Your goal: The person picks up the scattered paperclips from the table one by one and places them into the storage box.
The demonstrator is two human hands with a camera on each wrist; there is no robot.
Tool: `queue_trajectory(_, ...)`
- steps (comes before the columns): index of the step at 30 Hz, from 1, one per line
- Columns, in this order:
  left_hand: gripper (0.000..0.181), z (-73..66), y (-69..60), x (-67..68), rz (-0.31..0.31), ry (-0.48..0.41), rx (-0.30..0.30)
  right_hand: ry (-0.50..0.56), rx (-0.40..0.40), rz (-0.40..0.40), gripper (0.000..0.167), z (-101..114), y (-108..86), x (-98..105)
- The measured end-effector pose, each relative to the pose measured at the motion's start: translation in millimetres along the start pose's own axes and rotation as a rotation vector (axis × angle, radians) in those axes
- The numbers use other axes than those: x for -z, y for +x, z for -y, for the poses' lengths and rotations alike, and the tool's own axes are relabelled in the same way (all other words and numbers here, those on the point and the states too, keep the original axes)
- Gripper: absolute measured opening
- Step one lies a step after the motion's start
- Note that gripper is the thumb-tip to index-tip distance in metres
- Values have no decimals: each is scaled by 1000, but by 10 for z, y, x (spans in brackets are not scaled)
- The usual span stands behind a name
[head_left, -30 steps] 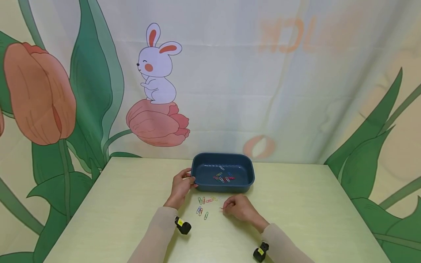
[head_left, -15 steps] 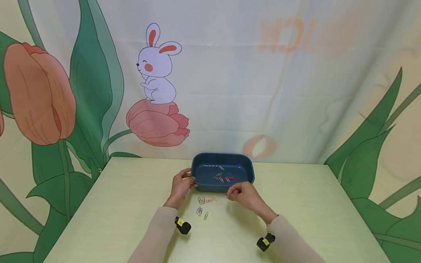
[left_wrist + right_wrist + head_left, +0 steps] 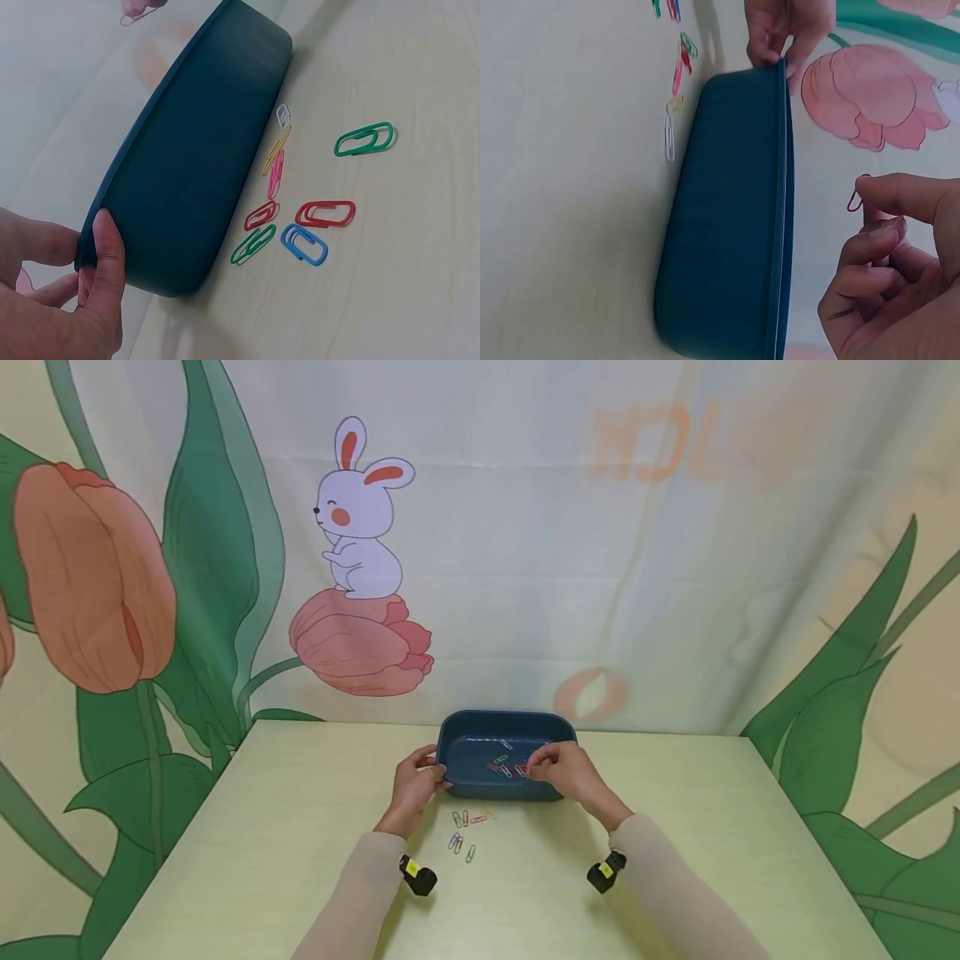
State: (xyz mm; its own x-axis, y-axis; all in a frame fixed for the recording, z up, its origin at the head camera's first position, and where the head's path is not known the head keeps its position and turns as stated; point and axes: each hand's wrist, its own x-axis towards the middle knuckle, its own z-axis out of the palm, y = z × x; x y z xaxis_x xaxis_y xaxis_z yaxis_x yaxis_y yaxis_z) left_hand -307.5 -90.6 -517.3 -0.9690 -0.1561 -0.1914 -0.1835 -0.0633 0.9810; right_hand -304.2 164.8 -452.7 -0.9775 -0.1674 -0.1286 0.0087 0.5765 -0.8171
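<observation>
The left hand (image 3: 414, 787) grips the left end of a dark blue tray (image 3: 480, 790); in the left wrist view its thumb and fingers (image 3: 109, 255) pinch the rim. Over the tray's right part, the right hand (image 3: 573, 772) pinches a red paperclip (image 3: 853, 196) between thumb and index finger, above the rim in the right wrist view. Several coloured paperclips (image 3: 506, 771) lie in the tray. In front of it on the table are loose ones, among them a green clip (image 3: 364, 139), a blue clip (image 3: 305, 245), a red clip (image 3: 325, 214) and a white clip (image 3: 670, 138).
The pale table (image 3: 300, 827) extends to both sides of the tray. Behind it hangs a curtain (image 3: 510, 568) printed with a rabbit, tulips and leaves. A small black device (image 3: 418, 877) is on the left wrist, another (image 3: 606, 872) on the right.
The right hand, with the red paperclip, has moved from the table in front of the tray up and away to above the tray's right part. The left hand keeps its grip on the tray.
</observation>
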Motion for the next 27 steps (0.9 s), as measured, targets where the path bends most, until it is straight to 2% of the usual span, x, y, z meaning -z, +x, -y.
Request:
queue_trajectory(15,50,-12,4,6,-1,5,4,-65,-28,-31,5,16,450,96)
queue_trajectory(27,50,-6,6,13,3,7,12,-89,-37,-48,4,-98,677,46)
